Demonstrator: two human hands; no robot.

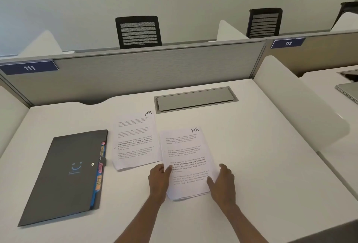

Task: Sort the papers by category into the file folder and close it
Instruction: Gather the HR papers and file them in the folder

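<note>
my left hand (158,181) and my right hand (222,182) flank a stack of white printed papers marked "hr" in its upper corner (188,157); the stack lies flat on the white table (251,145), tilted a little anticlockwise; my left thumb lies over its left edge and the hand grasps that edge, though i cannot see the fingers underneath; on the other side my right thumb rests on the top sheet while my fingers (223,167) curl against the right edge, so that hand grasps the stack too.

at eleven o'clock from the stack lies a second white printed sheet, also marked "hr" (135,140); the stack's left edge touches or just overlaps its right edge; i cannot tell whether it is one page or several.

at nine o'clock from the stack, well apart from my hands, the dark grey flat file folder with a pale smile printed on its cover (64,175) lies shut; coloured index tabs (99,180) show along its right edge, the orange one reading "hr".

at twelve o'clock a grey metal cable hatch (195,99) sits flush in the table; beyond it stands a grey fabric partition (135,72) bearing a blue plate numbered 111 (29,67); two black mesh chair backs (138,32) rise behind it.
</note>
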